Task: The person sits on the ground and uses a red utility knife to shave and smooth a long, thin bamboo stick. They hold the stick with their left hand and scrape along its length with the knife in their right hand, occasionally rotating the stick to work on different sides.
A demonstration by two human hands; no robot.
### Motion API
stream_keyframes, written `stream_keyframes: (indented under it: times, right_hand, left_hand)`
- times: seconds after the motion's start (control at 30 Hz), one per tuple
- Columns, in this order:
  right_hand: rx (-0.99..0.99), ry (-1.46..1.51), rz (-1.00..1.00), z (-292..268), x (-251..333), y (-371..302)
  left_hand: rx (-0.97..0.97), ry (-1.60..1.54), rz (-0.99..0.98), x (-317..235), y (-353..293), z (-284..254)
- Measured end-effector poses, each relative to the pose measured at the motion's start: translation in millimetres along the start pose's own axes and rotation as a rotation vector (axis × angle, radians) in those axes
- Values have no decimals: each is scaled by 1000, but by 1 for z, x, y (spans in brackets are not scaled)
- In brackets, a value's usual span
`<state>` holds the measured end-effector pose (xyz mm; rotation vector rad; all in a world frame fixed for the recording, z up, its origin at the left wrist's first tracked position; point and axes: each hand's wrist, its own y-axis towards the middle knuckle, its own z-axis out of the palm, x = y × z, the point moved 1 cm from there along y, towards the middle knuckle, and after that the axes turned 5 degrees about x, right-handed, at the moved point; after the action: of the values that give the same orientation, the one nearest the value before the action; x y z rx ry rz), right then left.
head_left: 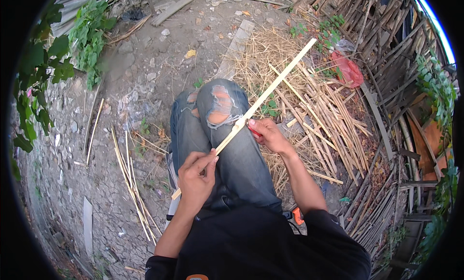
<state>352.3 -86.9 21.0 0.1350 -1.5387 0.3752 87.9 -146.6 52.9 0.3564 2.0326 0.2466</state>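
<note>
Two bare hands in view, both closed.

Left hand (197,179): fingers curled, thumb pressing in, grasping the lower part of a pale strip (278,81). A short end of the strip sticks out below the fist.

Right hand (271,136): clenched round a small red tool (255,131), most of it covered by the fingers; working edge not clear. The tool sits against or just beside the strip, near a knobby joint about midway along. Cannot tell whether the fingers also bear on the strip.

Strip — one held, long and straight — lies aslant over the thighs, lower end at left by the lap, upper end out past the knees above the straw.

Counts: two legs in blue jeans (241,159), torn at both knees. One red plastic bag (347,69), crumpled, beyond the stick pile. One orange-and-black object (297,215) by the right hip, kind unclear. One heap of straw (263,52) ahead and to the right; one pile of sticks (338,130) next to it, too many and too crossed to count. On the ground at left, several thin strips (128,178) lying roughly lengthwise together — overlapping, exact number uncertain.
</note>
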Motion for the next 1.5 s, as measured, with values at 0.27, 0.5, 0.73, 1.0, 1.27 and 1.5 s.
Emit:
stream_keyframes:
  times: [0.27,0.5,0.73,1.0,1.27,1.5]
  right_hand:
    - [-56,331,-52,-10,-5,-14]
    - [-853,-391,-230,-18,20,-23]
    - [-690,-683,-72,-2,51,-30]
    - [-659,-721,38,11,58,-14]
    - [-543,-721,42,44,45,-16]
    - [-696,-700,69,20,55,-17]
  left_hand:
    - [-19,158,83,-1,0,-2]
    - [-57,180,21,-3,-3,-6]
    - [-32,265,34,-7,-2,-10]
    - [-37,284,29,-8,-2,-12]
    - [-2,339,61,-18,4,-12]
    - [-22,332,81,-16,1,-14]
